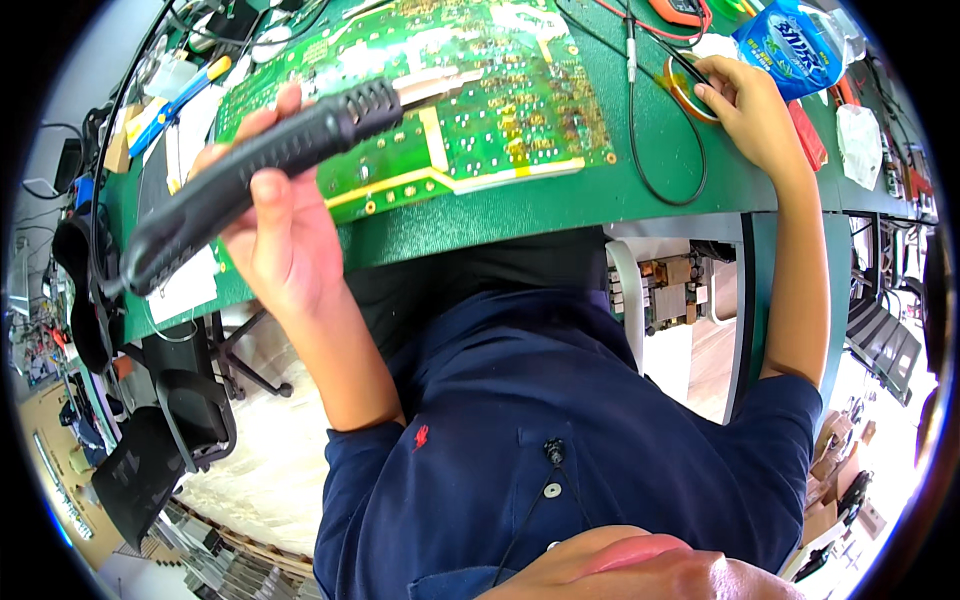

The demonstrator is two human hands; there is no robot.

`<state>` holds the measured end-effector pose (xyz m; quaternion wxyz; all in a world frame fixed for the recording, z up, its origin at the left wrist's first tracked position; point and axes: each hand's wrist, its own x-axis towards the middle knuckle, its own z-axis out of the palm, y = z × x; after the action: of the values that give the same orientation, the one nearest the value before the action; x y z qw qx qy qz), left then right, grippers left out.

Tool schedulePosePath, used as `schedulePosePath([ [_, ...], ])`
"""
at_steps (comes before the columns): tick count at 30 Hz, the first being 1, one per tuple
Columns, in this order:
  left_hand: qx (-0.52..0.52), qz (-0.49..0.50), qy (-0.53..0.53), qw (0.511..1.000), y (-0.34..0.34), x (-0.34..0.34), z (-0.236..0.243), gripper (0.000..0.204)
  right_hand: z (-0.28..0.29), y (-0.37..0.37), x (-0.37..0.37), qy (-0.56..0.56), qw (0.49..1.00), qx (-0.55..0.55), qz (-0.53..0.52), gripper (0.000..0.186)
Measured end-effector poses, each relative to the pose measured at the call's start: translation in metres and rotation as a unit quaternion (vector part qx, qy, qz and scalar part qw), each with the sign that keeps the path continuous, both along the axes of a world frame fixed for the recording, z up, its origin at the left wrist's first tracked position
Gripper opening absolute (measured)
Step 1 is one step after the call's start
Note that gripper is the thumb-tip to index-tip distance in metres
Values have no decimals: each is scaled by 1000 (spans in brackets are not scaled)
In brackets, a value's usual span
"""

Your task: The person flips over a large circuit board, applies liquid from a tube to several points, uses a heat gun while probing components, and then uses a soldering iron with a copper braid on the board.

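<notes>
My left hand (pixel 275 230) grips a thick black tool handle (pixel 240 180) with a vented barrel, held slanted over the near left corner of a large green circuit board (pixel 470 100). The tool's front end points toward the board's middle; its tip is hidden. My right hand (pixel 745 105) rests on the green mat at the right, fingers on a ring of amber tape (pixel 685 95) beside a thin black cable (pixel 640 150).
The green bench mat (pixel 560 205) ends at a curved front edge above my lap. A blue pouch (pixel 790 45) and red tools lie at the far right. White paper (pixel 185 285) and a blue-yellow tool (pixel 175 100) sit left. A black chair (pixel 190 410) stands below left.
</notes>
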<state>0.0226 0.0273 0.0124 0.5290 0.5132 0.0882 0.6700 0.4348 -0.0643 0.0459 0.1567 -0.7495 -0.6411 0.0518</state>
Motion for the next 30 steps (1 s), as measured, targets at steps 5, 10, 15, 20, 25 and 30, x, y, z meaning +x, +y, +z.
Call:
schedulePosePath([
  [5, -8, 46, 22, 999, -2, -11, 8, 38, 7, 0, -5, -29, 998, 39, -34, 22],
  [10, -29, -2, 23, 999, 3, -14, 9, 46, 7, -1, -4, -40, 997, 49, -43, 22],
  [15, -45, -15, 56, 997, -3, -10, 7, 56, 6, 1, -6, -41, 995, 95, 2, 21],
  [20, -38, -7, 52, 998, 3, -9, 3, 55, 10, -4, -2, -1, 1000, 6, -20, 24],
  [25, -38, -20, 27, 999, 2, -9, -1, 50, 4, -2, 6, -28, 999, 7, -14, 24],
  [30, -27, 13, 35, 999, 5, -6, -4, 47, 14, -9, 7, -84, 995, 4, -55, 24],
])
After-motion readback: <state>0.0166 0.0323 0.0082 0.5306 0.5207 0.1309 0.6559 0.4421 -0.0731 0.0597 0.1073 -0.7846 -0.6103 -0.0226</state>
